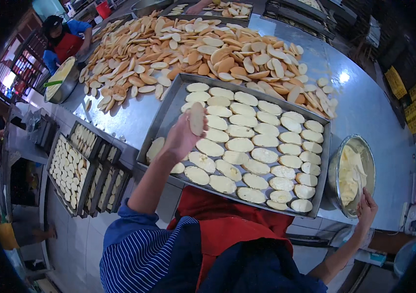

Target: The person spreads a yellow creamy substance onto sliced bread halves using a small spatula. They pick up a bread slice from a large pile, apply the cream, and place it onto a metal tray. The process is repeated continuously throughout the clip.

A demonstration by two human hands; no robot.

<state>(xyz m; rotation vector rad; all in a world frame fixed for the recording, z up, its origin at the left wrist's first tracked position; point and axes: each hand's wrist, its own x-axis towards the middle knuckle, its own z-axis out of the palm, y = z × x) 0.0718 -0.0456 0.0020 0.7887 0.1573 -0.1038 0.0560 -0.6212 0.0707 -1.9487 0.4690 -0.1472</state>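
Observation:
My left hand [181,138] holds one oval bread slice [196,119] above the left part of a metal baking tray [158,106]. Rows of oval slices coated with a pale cream spread [239,144] lie in that tray. To the right of it stands a metal bowl [370,154] with pale spread [348,175] inside. My right hand [367,209] grips the handle of a spatula [359,179], whose blade end is in the spread.
A large heap of bread slices [193,55] covers the metal table [362,99] behind the tray. Filled trays [68,172] are stacked at lower left. Across the table, a co-worker [63,40] in a red apron is near another bowl [61,91]. Another person's hand [194,8] reaches over a far tray.

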